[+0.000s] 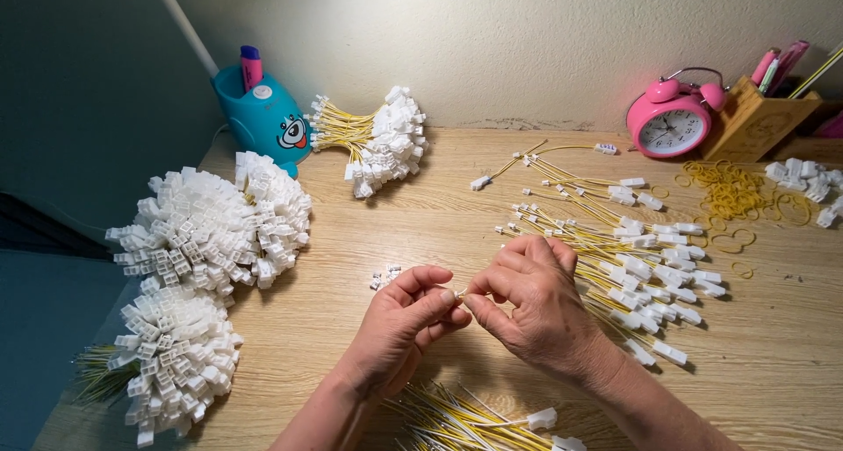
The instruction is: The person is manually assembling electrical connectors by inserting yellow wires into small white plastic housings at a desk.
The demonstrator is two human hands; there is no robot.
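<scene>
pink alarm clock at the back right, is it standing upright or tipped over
Upright: the pink alarm clock stands on the table with both bells on top, its face toward the camera, beside the wooden pen holder.

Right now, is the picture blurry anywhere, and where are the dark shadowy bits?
In the head view, the left hand and right hand look sharp; the left edge beside the white connector bundles falls into dark shadow; the wooden table is evenly lit, without glare.
</scene>
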